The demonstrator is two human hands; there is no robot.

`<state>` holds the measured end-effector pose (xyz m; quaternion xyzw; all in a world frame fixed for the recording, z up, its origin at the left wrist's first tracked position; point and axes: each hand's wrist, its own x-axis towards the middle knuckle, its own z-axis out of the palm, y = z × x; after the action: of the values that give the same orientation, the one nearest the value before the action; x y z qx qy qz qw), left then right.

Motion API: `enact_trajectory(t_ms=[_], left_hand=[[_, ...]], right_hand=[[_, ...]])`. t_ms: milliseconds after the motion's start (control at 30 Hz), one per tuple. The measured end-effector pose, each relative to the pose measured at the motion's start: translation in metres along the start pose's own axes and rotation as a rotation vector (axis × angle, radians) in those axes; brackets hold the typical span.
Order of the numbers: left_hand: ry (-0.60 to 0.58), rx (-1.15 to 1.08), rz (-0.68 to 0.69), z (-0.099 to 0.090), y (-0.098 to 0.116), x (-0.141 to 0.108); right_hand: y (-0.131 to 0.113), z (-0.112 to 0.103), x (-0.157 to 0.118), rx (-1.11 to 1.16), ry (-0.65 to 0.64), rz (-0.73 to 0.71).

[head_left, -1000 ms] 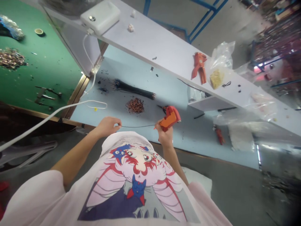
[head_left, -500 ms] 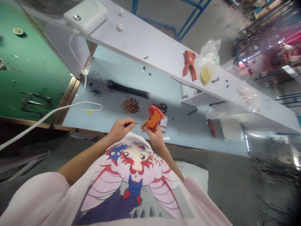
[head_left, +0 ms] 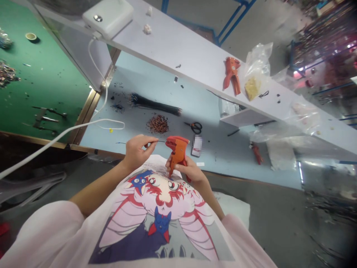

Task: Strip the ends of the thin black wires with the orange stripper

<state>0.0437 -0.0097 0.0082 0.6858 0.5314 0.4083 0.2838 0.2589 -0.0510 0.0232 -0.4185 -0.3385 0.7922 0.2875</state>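
My left hand (head_left: pixel 136 152) pinches a thin dark wire (head_left: pixel 153 141) between thumb and fingers. One end of the wire reaches toward the jaws of an orange wire stripper (head_left: pixel 177 153), with a small gap between them. My right hand (head_left: pixel 186 169) grips the stripper's handles, holding it upright just above my pink printed shirt (head_left: pixel 161 208). The other end of the wire sticks out left of my left hand.
On the pale blue bench lie a bundle of black wires (head_left: pixel 154 106), a heap of cut copper-cored scraps (head_left: pixel 158 124) and black-handled scissors (head_left: pixel 195 127). A white shelf (head_left: pixel 178 48) above holds another orange stripper (head_left: pixel 231 72). A white cable (head_left: pixel 69 134) crosses the left side.
The wire no longer stretches from my left hand to the stripper. My left hand alone holds it, and my right hand has brought the stripper lower, closer to my chest.
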Motion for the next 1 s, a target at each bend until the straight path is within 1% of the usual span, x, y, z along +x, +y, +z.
enact_trajectory(t_ms=[67, 200, 367, 567, 667, 833, 1000], left_hand=[[0.013, 0.013, 0.011, 0.0, 0.0015, 0.0008], [0.045, 0.012, 0.064, 0.0014, 0.0041, 0.0009], [0.085, -0.018, 0.105, 0.0031, 0.0064, 0.0], [0.057, -0.013, 0.133, 0.0036, 0.0099, 0.0021], [0.072, -0.018, 0.158, 0.0046, 0.0107, 0.0028], [0.103, -0.056, 0.244, 0.0062, 0.0083, 0.0033], [0.102, -0.077, 0.258, 0.0059, 0.0064, 0.0032]], right_hand=[[-0.0014, -0.0001, -0.0011, 0.003, 0.001, -0.006], [-0.0031, 0.0002, -0.0023, -0.021, -0.039, -0.02], [-0.0031, 0.0008, -0.002, 0.003, -0.073, -0.014], [-0.0014, -0.0019, -0.0004, -0.002, -0.08, -0.022], [-0.0009, -0.0027, 0.0, -0.005, -0.083, -0.018], [0.0019, -0.0043, 0.0022, -0.03, -0.079, -0.018], [0.0031, -0.0062, 0.0046, -0.066, -0.111, -0.025]])
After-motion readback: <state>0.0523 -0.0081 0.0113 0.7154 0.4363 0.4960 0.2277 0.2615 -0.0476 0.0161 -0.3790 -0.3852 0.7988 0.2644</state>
